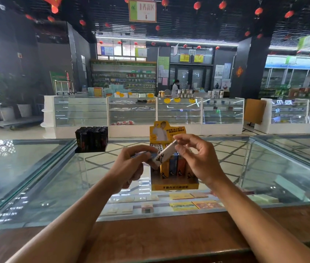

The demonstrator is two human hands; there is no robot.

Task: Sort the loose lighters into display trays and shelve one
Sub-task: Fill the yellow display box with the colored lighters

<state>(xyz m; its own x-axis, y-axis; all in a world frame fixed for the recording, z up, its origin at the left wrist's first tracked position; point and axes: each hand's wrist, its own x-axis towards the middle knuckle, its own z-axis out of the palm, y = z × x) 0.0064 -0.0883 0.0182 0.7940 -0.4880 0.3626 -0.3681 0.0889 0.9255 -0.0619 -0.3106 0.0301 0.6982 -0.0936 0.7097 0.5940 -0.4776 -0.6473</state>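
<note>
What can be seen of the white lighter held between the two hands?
The slim white rectangular lighter looks like glossy plastic, with a small dark figure printed near its lower end. It is tilted, upper end toward the right. The right hand pinches its upper end between thumb and fingers; the left hand appears to grip its lower end. It is held above the yellow cardboard display tray, in front of the lighters standing there.
</note>
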